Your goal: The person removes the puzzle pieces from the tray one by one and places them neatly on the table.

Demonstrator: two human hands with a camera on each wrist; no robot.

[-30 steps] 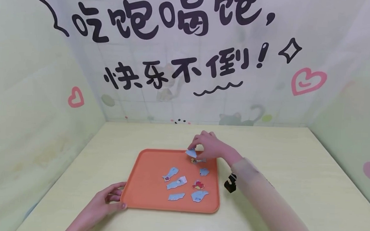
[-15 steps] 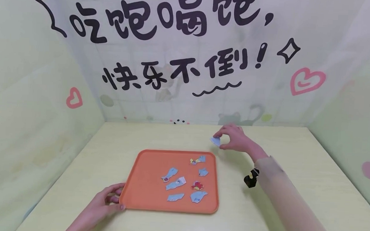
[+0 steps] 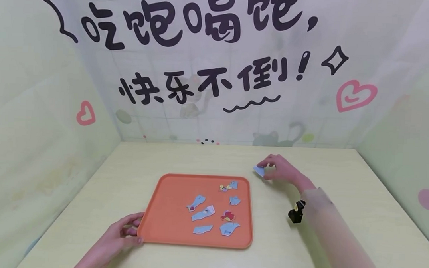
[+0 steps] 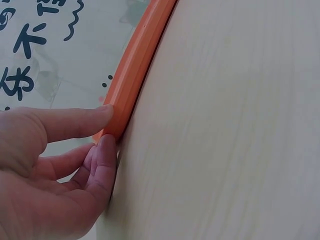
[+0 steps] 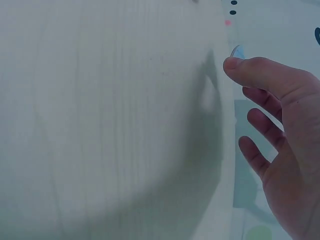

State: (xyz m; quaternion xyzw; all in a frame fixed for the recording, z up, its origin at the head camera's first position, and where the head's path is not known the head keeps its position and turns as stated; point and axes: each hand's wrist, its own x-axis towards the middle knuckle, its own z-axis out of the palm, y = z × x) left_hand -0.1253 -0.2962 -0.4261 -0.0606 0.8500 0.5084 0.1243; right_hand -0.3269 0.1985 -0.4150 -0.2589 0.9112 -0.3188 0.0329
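My left hand (image 3: 118,234) grips the near left corner of a flat orange tray (image 3: 170,235). In the left wrist view the thumb lies on the tray's rim (image 4: 131,65), with curled fingertips just below it. Beyond the tray's far right corner, my right hand (image 3: 283,170) pinches a small light-blue paper piece (image 3: 259,170) between thumb and fingers, over the table. Only a sliver of that paper piece (image 5: 239,51) shows past the thumb in the right wrist view; the other fingers are spread and loosely bent.
Several irregular printed paper pieces lie on the tray's right half, among them a red one (image 3: 228,216) and a blue one (image 3: 229,229). A black object (image 3: 296,212) hangs at the right wrist. A printed wall (image 3: 200,121) backs the pale wooden table (image 3: 184,158).
The right hand has carried the light-blue paper piece from over the tray's far right part to the right, off the tray, and slightly lower since half a second ago. The left hand stays at the corner.
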